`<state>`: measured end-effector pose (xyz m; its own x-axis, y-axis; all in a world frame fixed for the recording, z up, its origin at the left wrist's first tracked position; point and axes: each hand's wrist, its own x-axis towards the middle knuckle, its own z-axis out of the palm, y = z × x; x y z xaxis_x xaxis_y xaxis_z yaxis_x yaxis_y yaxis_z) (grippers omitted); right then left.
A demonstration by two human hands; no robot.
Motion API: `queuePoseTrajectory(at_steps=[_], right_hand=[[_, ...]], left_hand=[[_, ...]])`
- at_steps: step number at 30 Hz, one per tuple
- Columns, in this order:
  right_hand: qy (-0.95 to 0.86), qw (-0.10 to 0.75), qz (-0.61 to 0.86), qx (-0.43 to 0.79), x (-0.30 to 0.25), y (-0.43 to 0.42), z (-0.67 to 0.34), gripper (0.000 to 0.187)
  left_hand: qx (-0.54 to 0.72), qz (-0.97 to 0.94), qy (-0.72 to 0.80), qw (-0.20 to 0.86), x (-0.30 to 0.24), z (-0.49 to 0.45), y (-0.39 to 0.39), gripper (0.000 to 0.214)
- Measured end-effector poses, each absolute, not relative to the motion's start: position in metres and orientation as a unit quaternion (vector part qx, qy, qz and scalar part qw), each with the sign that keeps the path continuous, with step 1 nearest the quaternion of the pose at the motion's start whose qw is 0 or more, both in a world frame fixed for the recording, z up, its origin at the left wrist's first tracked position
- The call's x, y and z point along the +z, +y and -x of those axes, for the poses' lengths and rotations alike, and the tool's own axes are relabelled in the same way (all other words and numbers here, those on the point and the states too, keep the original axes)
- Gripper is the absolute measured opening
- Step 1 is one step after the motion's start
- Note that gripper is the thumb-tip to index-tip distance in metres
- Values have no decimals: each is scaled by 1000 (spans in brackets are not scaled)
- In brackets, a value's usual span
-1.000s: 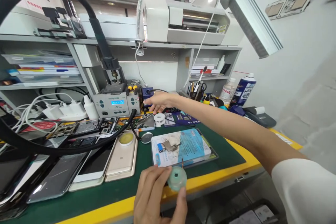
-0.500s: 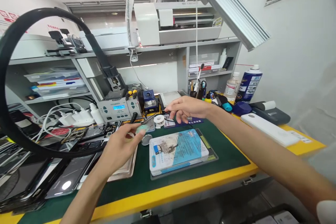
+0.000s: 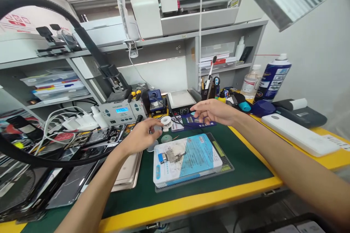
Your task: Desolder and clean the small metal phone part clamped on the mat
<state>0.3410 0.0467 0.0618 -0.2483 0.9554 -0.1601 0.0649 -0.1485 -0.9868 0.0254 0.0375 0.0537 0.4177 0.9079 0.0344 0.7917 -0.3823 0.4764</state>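
Observation:
My left hand (image 3: 144,136) is above the mat's left-middle part, with thumb and fingers brought together. A pale patch shows under its fingertips, and I cannot make out whether it is held. Just right of those fingers stands a white spool (image 3: 166,122). A flat green roll (image 3: 166,138) lies below the spool, beside a round silver lid (image 3: 152,146). My right hand (image 3: 216,111) hovers over a dark blue card (image 3: 201,123), fingers apart and loosely bent. In front, a white-and-blue box (image 3: 188,160) carries a small metal part with a blue end (image 3: 170,156).
Stacked phones (image 3: 73,178) crowd the left side under a black flexible arm (image 3: 54,160). Behind stand a station with a lit display (image 3: 121,110) and a pen holder (image 3: 210,91). A spray can (image 3: 273,78) and white power bank-like slab (image 3: 298,134) are at right.
The green roll, earlier at my left fingers, now lies on the mat. My left hand has shifted right towards the white spool. My right hand has moved right, and the camera view has shifted.

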Motion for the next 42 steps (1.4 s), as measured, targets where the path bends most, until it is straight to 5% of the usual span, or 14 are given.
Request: queuePoseTrajectory(at_steps=[26, 42], right_hand=[[-506, 413, 491, 576, 53, 34, -322, 7], [-507, 409, 488, 581, 56, 31, -321, 14]], left_hand=[[-48, -871, 483, 77, 42, -7, 32, 34], [151, -764, 627, 35, 58, 52, 20, 47]])
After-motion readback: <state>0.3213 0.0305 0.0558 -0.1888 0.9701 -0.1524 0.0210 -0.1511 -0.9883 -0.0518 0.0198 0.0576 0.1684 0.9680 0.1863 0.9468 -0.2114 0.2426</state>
